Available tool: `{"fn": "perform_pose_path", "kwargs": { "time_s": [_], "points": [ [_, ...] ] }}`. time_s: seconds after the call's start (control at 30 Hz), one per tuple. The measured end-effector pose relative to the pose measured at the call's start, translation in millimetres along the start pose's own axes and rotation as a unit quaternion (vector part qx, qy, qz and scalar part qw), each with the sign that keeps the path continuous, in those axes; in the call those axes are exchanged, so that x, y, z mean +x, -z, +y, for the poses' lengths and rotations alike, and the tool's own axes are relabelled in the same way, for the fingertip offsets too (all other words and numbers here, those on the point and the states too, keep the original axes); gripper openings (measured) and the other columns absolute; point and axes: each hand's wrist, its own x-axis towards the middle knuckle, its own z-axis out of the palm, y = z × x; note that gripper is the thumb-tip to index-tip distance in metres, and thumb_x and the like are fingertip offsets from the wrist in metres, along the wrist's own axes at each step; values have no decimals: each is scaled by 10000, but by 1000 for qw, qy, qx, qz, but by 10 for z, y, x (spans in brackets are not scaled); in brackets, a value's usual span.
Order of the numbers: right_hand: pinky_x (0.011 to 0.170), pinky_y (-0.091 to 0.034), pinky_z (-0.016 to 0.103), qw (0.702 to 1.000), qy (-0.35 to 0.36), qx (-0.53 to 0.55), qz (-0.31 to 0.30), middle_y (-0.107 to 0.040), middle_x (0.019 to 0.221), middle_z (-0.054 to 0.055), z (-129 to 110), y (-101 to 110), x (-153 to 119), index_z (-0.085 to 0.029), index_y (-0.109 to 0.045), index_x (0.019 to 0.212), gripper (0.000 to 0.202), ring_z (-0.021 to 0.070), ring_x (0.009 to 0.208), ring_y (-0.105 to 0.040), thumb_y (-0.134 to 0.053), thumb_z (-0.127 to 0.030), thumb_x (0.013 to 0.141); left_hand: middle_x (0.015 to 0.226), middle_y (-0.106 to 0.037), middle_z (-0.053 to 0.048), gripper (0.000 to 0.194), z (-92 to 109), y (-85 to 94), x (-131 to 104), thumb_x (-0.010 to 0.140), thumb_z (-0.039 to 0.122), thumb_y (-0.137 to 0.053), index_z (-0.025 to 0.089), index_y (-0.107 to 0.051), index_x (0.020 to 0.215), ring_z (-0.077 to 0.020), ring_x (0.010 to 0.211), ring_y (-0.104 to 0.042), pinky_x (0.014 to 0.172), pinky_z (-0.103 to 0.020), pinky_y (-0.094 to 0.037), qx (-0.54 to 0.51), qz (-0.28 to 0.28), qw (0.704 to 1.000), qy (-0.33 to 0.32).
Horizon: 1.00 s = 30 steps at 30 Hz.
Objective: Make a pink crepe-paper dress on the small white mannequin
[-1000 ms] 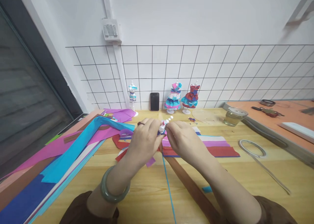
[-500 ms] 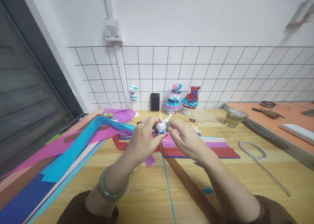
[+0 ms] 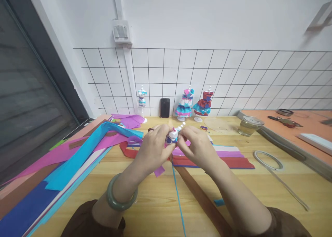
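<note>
My left hand (image 3: 153, 147) is closed around a miniature dress form (image 3: 172, 136), which lies tilted with its white knobbed neck pointing up and to the right. White, dark blue and pink paper dresses its body. At its right side, the thumb and forefinger of my right hand (image 3: 198, 145) pinch together; whatever is between them is hidden. Beneath both hands lies a stack of coloured crepe paper strips (image 3: 233, 157), with pink, white and red showing. A small purple scrap (image 3: 159, 171) rests just below my left hand.
Dressed miniature forms (image 3: 184, 103) and a black phone (image 3: 165, 108) stand along the wall. Long crepe paper strips (image 3: 77, 154) cover the left side. At right are a roll of tape (image 3: 268, 160), a lidded cup (image 3: 250, 125) and an orange surface (image 3: 311, 136).
The view has shifted slightly. My right fingertips have moved in closer along the form's side, and the form's neck has turned a little to the right. My left hand keeps its hold.
</note>
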Motion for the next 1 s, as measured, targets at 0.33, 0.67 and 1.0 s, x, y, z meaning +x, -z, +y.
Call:
{"fn": "perform_pose_path", "kwargs": {
  "time_s": [0.33, 0.67, 1.0],
  "points": [
    [618, -365, 250, 990, -50, 119, -50, -527, 702, 13, 47, 43, 18, -183, -475, 739, 208, 134, 658, -487, -370, -170, 918, 897, -625, 6, 286, -27, 11, 30, 741, 300, -675, 223, -471, 926, -185, 856, -582, 742, -316, -441, -84, 10, 993, 86],
    [602, -313, 307, 986, 81, -138, -49, -524, 659, 51, 111, -24, 16, -159, -506, 719, 257, 178, 625, -438, -357, -206, 924, 880, -592, 0, 230, -33, 18, 16, 787, 288, -616, 214, -456, 935, -184, 812, -557, 691, -313, -418, -11, -8, 999, 33],
    [570, -286, 298, 980, 109, -164, -7, -490, 571, 21, 82, -92, 3, -177, -473, 621, 237, 154, 555, -395, -429, -132, 850, 856, -574, 1, 167, -44, 46, 19, 774, 187, -566, 207, -463, 903, -180, 810, -545, 682, -305, -401, 4, -49, 999, 7]
  ]
}}
